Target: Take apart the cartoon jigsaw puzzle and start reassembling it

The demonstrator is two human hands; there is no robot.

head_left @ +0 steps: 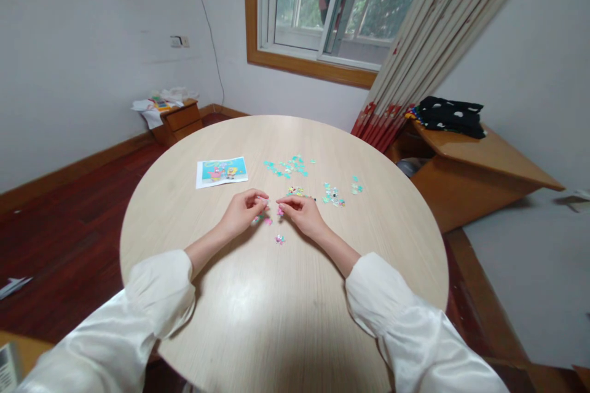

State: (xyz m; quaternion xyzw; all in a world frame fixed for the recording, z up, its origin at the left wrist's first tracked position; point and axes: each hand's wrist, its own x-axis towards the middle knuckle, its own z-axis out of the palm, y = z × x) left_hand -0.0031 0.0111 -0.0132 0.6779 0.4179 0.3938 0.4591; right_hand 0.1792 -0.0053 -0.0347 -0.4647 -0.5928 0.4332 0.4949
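Observation:
My left hand [244, 211] is closed in a pinch on a small pale jigsaw puzzle piece [266, 201] above the round table. Close beside it, my right hand [302, 214] pinches a pink puzzle piece [279, 212]. Pink puzzle pieces [268, 221] lie under and between the hands, partly hidden by the left one. Nearer to me is a small joined pink cluster [279, 239]. Just beyond my right hand sits a yellow group of pieces [295, 191], partly covered. A printed picture [222, 172] with a pink and a yellow cartoon figure lies at the left.
Turquoise puzzle pieces [288, 166] are spread beyond my hands, with more groups [332, 194] to the right. The wooden table [276, 319] has a rounded edge. Behind it stand a small cabinet [182, 120], a curtain [415, 43] and a tilted wooden desk [483, 166] with black cloth on it.

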